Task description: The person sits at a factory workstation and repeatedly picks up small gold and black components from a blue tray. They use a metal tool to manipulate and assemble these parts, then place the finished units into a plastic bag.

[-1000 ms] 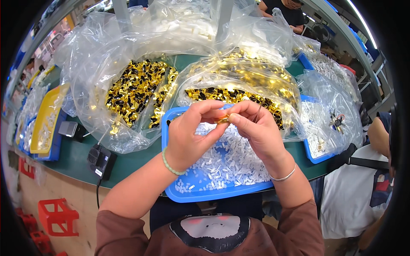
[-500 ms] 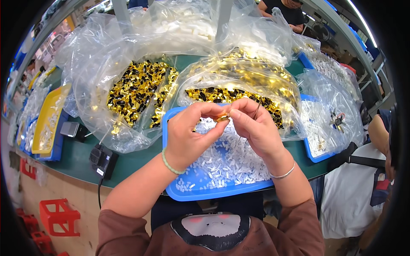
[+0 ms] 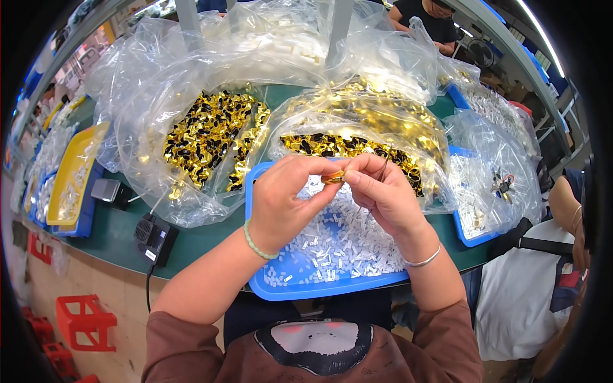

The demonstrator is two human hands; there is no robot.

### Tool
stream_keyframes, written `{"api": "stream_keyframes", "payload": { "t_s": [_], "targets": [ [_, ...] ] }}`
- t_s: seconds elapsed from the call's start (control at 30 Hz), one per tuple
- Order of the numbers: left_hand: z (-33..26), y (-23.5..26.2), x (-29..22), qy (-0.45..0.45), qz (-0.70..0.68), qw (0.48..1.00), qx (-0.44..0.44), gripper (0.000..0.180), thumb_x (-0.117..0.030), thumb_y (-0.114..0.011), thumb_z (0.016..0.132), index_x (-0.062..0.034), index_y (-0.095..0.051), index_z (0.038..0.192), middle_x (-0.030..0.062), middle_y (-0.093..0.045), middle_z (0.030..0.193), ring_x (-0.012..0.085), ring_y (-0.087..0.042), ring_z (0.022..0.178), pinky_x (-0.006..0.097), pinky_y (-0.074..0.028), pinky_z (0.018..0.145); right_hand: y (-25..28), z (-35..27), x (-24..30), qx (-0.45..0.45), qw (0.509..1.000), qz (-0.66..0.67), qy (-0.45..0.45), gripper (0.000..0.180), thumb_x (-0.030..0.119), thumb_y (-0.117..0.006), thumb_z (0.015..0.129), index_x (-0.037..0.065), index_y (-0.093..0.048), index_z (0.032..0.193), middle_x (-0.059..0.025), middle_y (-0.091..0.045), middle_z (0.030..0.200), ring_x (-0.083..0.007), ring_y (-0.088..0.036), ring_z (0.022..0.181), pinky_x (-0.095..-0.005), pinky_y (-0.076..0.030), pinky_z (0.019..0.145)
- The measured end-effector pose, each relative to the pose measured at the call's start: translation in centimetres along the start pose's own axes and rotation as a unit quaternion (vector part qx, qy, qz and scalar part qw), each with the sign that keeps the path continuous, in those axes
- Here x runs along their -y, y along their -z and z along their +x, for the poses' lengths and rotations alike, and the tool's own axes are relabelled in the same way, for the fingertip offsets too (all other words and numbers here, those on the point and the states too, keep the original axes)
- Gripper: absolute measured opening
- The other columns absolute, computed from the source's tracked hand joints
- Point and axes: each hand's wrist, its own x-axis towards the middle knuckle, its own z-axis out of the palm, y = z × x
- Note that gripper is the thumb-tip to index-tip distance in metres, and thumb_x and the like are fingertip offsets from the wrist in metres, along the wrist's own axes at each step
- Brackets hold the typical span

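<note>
Between the thumb and forefinger of my left hand [image 3: 279,201] is a small shiny gold part [image 3: 332,179]. My right hand [image 3: 385,195] is closed, its thumb and forefinger pinched together right at the gold part's edge. A pair of thin metal tweezers [image 3: 384,168] sticks up from behind the right fingers; their tips are hidden. Whether the right fingertips also pinch something tiny cannot be made out. Below both hands lies a blue tray [image 3: 300,292] with many small white plastic pieces [image 3: 357,246] spread in it.
Clear plastic bags of gold-and-black parts [image 3: 207,137] lie beyond the tray on the green table [image 3: 217,249]. At left are a yellow tray [image 3: 69,185] and a black power adapter [image 3: 153,237]. Another blue tray [image 3: 476,239] stands at right, near a seated person [image 3: 530,281].
My hands hold nearly the same pose around the gold part, which appears slightly turned. The whole view has shifted a little.
</note>
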Motion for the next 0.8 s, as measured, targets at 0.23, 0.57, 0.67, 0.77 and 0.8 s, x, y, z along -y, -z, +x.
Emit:
{"api": "stream_keyframes", "payload": {
  "t_s": [0.23, 0.57, 0.67, 0.77, 0.8],
  "targets": [
    [0.1, 0.0, 0.1, -0.021, -0.006, 1.000, 0.007, 0.026, 0.000, -0.079, 0.071, -0.0049, -0.066, 0.092, 0.0084, -0.070, 0.089, 0.0226, -0.067, 0.080, 0.031, -0.052, 0.070, 0.8, 0.2, -0.1, 0.030, 0.998, 0.037, -0.040, 0.010, 0.014, -0.069, 0.088, 0.005, -0.066, 0.093, 0.0031, -0.063, 0.080, -0.0011, -0.040, 0.055, -0.0171, -0.028, 0.048],
    [0.0, 0.2, 0.0, 0.011, -0.004, 1.000, 0.015, 0.027, -0.002, -0.079, 0.072, -0.0034, -0.066, 0.096, 0.0090, -0.070, 0.089, 0.0200, -0.068, 0.079, 0.029, -0.053, 0.070, -0.2, 0.0, 0.2, -0.003, 0.998, -0.057, 0.018, 0.014, 0.013, -0.067, 0.090, 0.002, -0.065, 0.099, -0.0008, -0.065, 0.090, -0.0049, -0.053, 0.072, -0.0208, -0.044, 0.066],
    [-0.2, 0.0, 0.1, 0.067, -0.032, 0.997, 0.005, 0.027, -0.003, -0.079, 0.073, -0.0025, -0.067, 0.098, 0.0089, -0.070, 0.090, 0.0169, -0.068, 0.080, 0.027, -0.054, 0.071, -0.1, 0.1, -0.2, 0.008, 0.994, -0.090, 0.066, 0.013, 0.012, -0.063, 0.093, 0.000, -0.062, 0.101, -0.0037, -0.064, 0.100, -0.0083, -0.056, 0.088, -0.0243, -0.046, 0.082],
    [-0.2, 0.0, 0.1, 0.059, -0.026, 0.998, 0.012, 0.026, -0.003, -0.079, 0.074, -0.0021, -0.066, 0.097, 0.0084, -0.070, 0.091, 0.0149, -0.068, 0.080, 0.026, -0.054, 0.072, -0.1, 0.0, -0.6, 0.010, 0.990, -0.118, 0.082, 0.013, 0.012, -0.060, 0.095, 0.000, -0.059, 0.101, -0.0051, -0.062, 0.106, -0.0087, -0.055, 0.094, -0.0239, -0.045, 0.085],
    [-0.2, 0.0, 0.2, 0.057, -0.022, 0.998, 0.013, 0.026, -0.003, -0.079, 0.074, -0.0022, -0.066, 0.097, 0.0083, -0.070, 0.092, 0.0150, -0.068, 0.080, 0.026, -0.054, 0.072, -0.2, 0.0, -0.6, 0.010, 0.988, -0.128, 0.082, 0.012, 0.012, -0.059, 0.096, 0.000, -0.059, 0.100, -0.0049, -0.061, 0.107, -0.0083, -0.055, 0.094, -0.0233, -0.044, 0.084]
  ]
}}
